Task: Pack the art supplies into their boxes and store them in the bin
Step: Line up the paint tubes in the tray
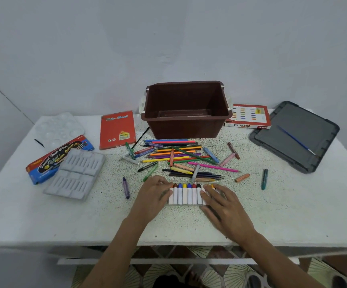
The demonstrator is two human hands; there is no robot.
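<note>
Crayon tray (186, 196): in front of brown bin (185, 127), loose pencils (176, 152) between | left hand (155, 194): fingers relaxed, resting on tray's left end | right hand (220, 202): flat over right end, gripping nothing | likely steadying it so no stick rolls out

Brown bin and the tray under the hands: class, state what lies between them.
Head view: a loose heap of coloured pencils and crayons lies between the brown bin and the tray.

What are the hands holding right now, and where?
Nothing is gripped. The left hand and right hand lie fairly flat on the left and right ends of the clear pastel tray.
</note>
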